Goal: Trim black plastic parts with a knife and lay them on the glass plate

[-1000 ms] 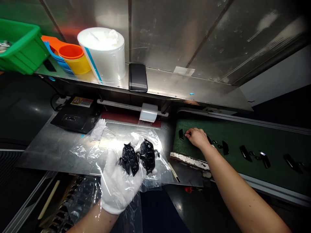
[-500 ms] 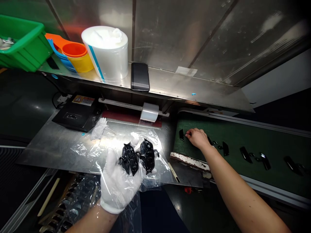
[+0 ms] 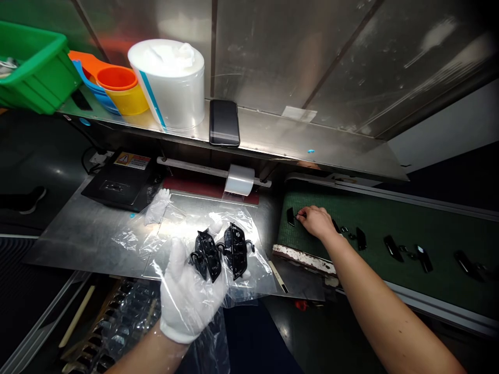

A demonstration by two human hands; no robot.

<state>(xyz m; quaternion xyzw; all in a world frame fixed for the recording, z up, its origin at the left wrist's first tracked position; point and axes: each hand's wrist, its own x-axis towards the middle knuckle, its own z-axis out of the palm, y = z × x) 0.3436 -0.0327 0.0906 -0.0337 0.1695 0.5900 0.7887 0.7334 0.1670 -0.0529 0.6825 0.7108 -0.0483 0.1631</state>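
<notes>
Two glossy black button pods (image 3: 237,252), pretty much half-moon shaped and joined by thin dark cable, are held up in the fingers of the left hand (image 3: 189,301), which is covered by a soft white fabric glove; the thumb is left spread, and how tightly the fingers are squeezed can't really be told since they're partly hidden. Crinkly clear film (image 3: 130,240) is bunched around that glove, above a smooth metal worktop (image 3: 70,249). Off to the right, the thin lead of a small black piece (image 3: 290,216) is pinched between thumb and fingertips of the bare right hand (image 3: 315,220), over a ribbed green belt (image 3: 370,213). The pods look shiny and ridged, with pale little markings on their faces. More shiny black parts (image 3: 393,248) are strung out further along the belt. Further back, a dark phone (image 3: 224,123) is parked on a metal shelf (image 3: 265,132) beside a fat plastic-wrapped white roll (image 3: 173,93).
</notes>
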